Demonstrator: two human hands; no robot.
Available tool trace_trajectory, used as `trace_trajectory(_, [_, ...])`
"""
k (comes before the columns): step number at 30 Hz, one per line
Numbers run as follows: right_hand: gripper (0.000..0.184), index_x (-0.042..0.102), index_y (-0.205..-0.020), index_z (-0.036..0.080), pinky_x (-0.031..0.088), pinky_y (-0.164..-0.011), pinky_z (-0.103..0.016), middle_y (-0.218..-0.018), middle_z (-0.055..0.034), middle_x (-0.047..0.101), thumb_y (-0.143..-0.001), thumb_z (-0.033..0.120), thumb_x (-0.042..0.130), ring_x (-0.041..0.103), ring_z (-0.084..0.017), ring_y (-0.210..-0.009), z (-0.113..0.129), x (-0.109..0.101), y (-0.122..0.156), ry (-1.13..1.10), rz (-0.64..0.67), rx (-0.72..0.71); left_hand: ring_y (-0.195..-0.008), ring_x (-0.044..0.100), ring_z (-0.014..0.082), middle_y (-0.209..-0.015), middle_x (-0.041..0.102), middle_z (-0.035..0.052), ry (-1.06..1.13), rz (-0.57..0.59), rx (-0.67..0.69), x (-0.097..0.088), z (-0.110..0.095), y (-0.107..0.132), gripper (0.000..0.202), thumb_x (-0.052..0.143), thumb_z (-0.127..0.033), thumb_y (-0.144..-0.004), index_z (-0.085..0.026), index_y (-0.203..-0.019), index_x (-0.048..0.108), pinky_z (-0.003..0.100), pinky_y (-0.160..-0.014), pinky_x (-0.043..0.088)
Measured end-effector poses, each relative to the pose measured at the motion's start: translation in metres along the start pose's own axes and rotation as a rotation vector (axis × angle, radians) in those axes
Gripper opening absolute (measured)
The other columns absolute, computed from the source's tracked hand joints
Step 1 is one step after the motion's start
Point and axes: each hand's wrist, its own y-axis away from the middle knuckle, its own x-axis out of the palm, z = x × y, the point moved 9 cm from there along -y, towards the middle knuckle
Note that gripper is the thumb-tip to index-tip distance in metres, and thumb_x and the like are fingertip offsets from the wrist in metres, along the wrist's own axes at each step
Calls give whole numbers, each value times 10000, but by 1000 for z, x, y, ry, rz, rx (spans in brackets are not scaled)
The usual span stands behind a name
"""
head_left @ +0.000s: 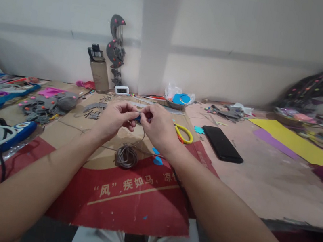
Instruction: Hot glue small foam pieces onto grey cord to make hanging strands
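Note:
My left hand (119, 119) and my right hand (158, 126) meet above the cardboard, fingertips pinched together. Between them shows a small blue piece (138, 117), mostly covered by the fingers; its kind is not clear. A thin grey cord (143, 136) runs from the right fingertips down to a coiled bundle of the same cord (127, 156) lying below the hands. Small blue cut-outs (158, 161) lie right of the bundle. Yellow-handled scissors (184, 134) rest beside my right wrist, partly hidden by it.
A red printed cardboard sheet (135, 211) overhangs the table's front edge. A black phone (222, 144) lies to the right, near yellow paper (299, 142). Left are grey felt pieces (63, 102) and a blue power strip (13, 140). A bottle (99, 74) stands at the back wall.

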Motion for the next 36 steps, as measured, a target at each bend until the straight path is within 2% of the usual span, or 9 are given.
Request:
trace_trajectory(5, [94,584,-705,176,345,-609,-269,-702,-22,587,-786,195,541,487,-129,-640,-5,-2,0,-24,18,58,-541,614,118,-641,650,26,-79,58,19,4,-3,0,254,719,-335,-692,-122,-807,640,264,-558,547])
trace_trajectory(13, [109,577,-708,175,347,-606,-262,-689,-11,584,-800,214,534,491,-119,-633,-4,0,3,-59,28,51,-600,660,161,-689,678,54,-170,14,52,2,-11,4,241,691,-318,-706,-119,-830,636,267,-530,554])
trace_trajectory(16, [117,564,-705,175,342,-602,-261,-698,-12,583,-803,223,524,488,-120,-641,-4,2,3,-69,35,41,-584,649,150,-648,664,45,-272,-2,72,0,-15,5,204,669,-314,-718,-127,-794,641,225,-481,519])
trace_trajectory(19, [105,563,-706,175,339,-609,-263,-694,-8,576,-792,210,513,478,-120,-639,-6,6,4,-64,51,41,-443,560,98,-538,615,11,-366,-22,100,-2,-18,5,159,649,-294,-728,-141,-769,644,167,-371,394])
trace_trajectory(22, [99,564,-706,173,348,-616,-258,-687,-4,574,-781,212,512,475,-116,-633,-12,11,6,-102,68,84,-350,456,64,-462,570,-11,-392,2,79,-2,-13,3,136,629,-283,-742,-149,-763,635,162,-342,319])
trace_trajectory(28, [107,558,-695,170,358,-596,-241,-654,16,562,-770,226,505,465,-100,-590,-25,21,11,-228,105,203,-384,476,73,-482,584,-4,-339,64,9,0,3,-2,120,622,-270,-738,-152,-748,602,175,-384,357])
trace_trajectory(36, [129,553,-674,170,339,-563,-223,-627,29,550,-765,251,508,446,-89,-568,-28,30,13,-285,139,226,-374,474,71,-450,570,-6,-253,93,-96,-2,12,-3,127,646,-262,-697,-142,-713,606,167,-385,342])
